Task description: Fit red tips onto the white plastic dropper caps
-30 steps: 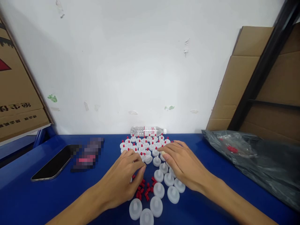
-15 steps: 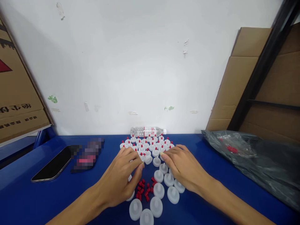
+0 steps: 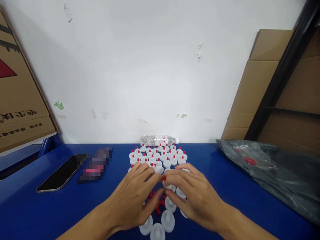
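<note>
My left hand (image 3: pixel 137 195) and my right hand (image 3: pixel 193 193) meet fingertip to fingertip over the middle of the table. A small red cap (image 3: pixel 164 178) shows between them at my left index fingertip. Just under it is a white nozzle lid, partly covered by the fingers of my right hand. Loose red caps (image 3: pixel 158 210) lie below the hands, partly hidden. Bare white nozzle lids (image 3: pixel 168 221) stand in front and under my right hand. Beyond my fingers, several white lids with red caps on their tips (image 3: pixel 156 154) stand grouped together.
A clear plastic bottle (image 3: pixel 160 140) lies along the white wall. On the left are a phone (image 3: pixel 60 175) and a blurred dark item (image 3: pixel 96 165). A grey plastic bag (image 3: pixel 272 173) lies right. Cardboard (image 3: pixel 252 86) leans behind it, and a printed carton (image 3: pixel 22 93) is far left.
My right hand has come left and slightly down from the lids, and my left hand has moved right to meet it. A red cap now shows between them. The view has shifted slightly.
</note>
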The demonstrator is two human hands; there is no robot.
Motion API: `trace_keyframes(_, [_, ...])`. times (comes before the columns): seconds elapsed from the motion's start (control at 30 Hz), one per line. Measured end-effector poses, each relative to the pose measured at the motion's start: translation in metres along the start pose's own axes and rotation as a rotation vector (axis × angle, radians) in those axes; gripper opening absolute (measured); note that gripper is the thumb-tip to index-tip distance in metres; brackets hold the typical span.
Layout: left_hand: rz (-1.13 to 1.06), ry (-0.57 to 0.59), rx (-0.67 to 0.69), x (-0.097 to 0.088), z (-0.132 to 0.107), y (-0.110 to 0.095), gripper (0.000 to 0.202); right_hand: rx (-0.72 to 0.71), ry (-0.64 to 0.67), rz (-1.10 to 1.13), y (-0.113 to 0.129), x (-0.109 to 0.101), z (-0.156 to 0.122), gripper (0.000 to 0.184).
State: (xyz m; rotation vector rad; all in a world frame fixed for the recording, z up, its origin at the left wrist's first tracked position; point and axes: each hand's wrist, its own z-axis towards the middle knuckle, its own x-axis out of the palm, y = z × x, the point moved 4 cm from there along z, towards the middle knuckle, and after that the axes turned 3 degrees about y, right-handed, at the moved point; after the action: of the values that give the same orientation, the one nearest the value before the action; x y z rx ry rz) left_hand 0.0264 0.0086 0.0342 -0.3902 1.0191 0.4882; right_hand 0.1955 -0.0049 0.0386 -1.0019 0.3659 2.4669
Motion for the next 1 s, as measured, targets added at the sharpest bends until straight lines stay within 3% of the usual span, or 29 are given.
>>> trace_keyframes(0.17, [0.058,-0.07,0.008,-0.001,0.001,0.0,0.012,-0.075,0.054,0.004,0.001,0.002,-0.001,0.023])
trace_keyframes(0.3, [0.015,0.064,0.021,0.003,0.002,-0.001,0.016,-0.07,0.147,0.023,0.0,0.007,-0.002,0.018])
trace_keyframes(0.43, [-0.054,0.165,0.027,0.006,-0.001,-0.003,0.016,-0.108,0.159,0.045,-0.002,0.01,-0.003,0.014])
trace_keyframes(0.57, [-0.135,0.071,0.03,-0.002,-0.003,-0.003,0.022,-0.185,0.132,-0.07,-0.016,0.004,-0.002,0.025])
trace_keyframes(0.67, [-0.178,0.026,-0.026,-0.007,-0.001,0.001,0.027,-0.014,0.086,-0.132,-0.04,-0.007,-0.001,0.02])
trace_keyframes(0.73, [-0.123,0.046,-0.052,-0.006,0.001,0.004,0.028,0.16,0.064,-0.147,-0.056,-0.013,-0.001,0.01])
trace_keyframes(0.8, [-0.026,0.072,-0.057,-0.003,0.003,0.008,0.026,0.263,0.078,-0.17,-0.065,-0.013,-0.002,0.011])
trace_keyframes(1.0, [0.028,0.138,-0.121,0.008,0.001,0.013,0.013,0.291,0.264,-0.125,-0.067,0.004,-0.006,0.031])
